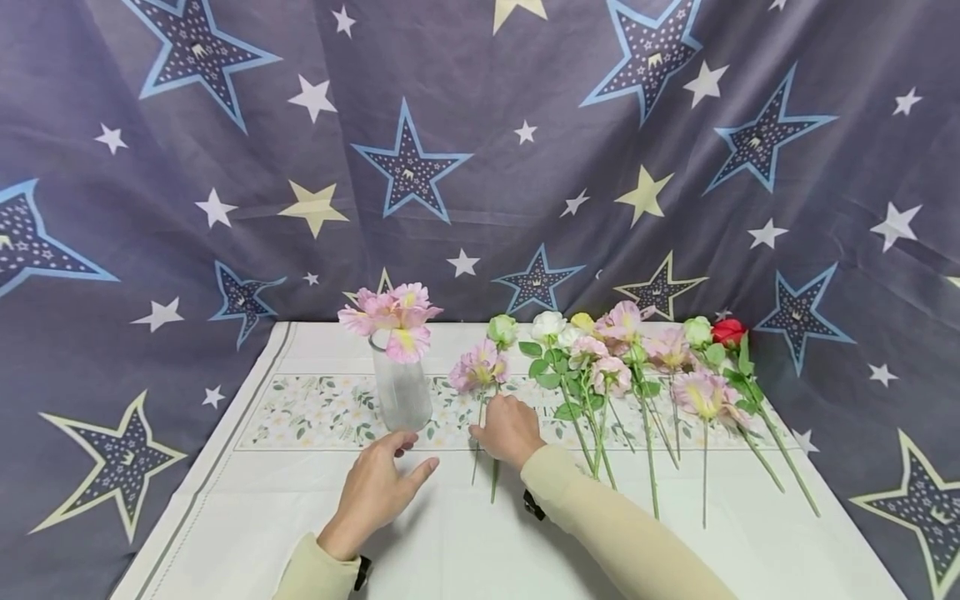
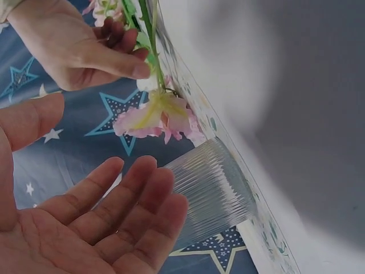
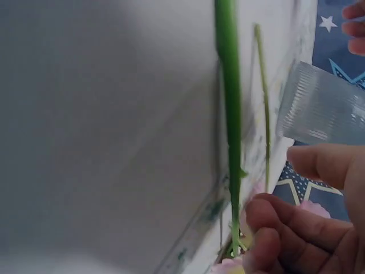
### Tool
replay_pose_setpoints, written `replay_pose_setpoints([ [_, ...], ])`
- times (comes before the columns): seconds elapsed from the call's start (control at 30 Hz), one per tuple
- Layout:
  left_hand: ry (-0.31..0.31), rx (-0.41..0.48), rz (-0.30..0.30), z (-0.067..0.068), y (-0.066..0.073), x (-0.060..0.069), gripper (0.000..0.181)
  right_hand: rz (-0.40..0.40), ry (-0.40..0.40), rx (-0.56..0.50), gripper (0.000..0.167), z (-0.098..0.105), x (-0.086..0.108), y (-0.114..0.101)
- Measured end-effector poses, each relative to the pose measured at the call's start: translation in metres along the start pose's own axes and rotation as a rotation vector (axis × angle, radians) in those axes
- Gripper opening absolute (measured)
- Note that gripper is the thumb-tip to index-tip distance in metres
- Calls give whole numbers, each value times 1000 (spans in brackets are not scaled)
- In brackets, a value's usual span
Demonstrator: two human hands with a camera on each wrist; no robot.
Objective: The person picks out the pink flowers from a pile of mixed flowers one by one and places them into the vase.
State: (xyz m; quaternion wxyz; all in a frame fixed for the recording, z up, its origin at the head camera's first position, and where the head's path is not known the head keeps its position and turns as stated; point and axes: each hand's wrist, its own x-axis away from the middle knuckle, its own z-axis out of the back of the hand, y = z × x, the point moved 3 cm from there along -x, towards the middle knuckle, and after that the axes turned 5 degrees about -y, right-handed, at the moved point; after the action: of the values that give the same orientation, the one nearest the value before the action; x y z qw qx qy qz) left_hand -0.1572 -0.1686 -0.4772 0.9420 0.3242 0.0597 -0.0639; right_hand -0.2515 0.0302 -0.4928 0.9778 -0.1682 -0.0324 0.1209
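Observation:
A ribbed clear vase (image 1: 405,396) stands upright on the table, with pink-and-yellow flowers (image 1: 392,317) in its mouth. My left hand (image 1: 378,492) is just in front of the vase, fingers spread and holding nothing. To the right, my right hand (image 1: 510,429) is at the stems of a pink flower (image 1: 478,367) and a pale green rose (image 1: 502,331), both lying on the table. In the right wrist view a thick green stem (image 3: 231,114) passes beside the bent fingers (image 3: 265,214); the thumb stands apart from them, with no stem pinched between.
Several flowers lie in a row on the right: white roses (image 1: 549,325), pink blooms (image 1: 611,375), a pink-and-yellow flower (image 1: 707,395) and a red rose (image 1: 729,332). A floral-printed band crosses the white tablecloth (image 1: 450,533). Behind hangs a star-patterned curtain (image 1: 480,217).

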Motion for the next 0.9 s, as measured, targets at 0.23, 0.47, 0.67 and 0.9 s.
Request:
replay_pose_setpoints([
  [0.23,-3,1,1,-2,-1,1,46,-31,-79,57,41,-11,-2,-3],
  [0.47,-2,-1,8,-3,-2,1,46,6,-68,20,39,-14,-2,-2],
  [0.67,-4,2,6,-5,-3,1,48,-7,-42,-25,32,-11,-1,-1],
  [0.9,4,-6,3,-7,-4,0,46,-50,-7,-179,36,-3,2,4],
])
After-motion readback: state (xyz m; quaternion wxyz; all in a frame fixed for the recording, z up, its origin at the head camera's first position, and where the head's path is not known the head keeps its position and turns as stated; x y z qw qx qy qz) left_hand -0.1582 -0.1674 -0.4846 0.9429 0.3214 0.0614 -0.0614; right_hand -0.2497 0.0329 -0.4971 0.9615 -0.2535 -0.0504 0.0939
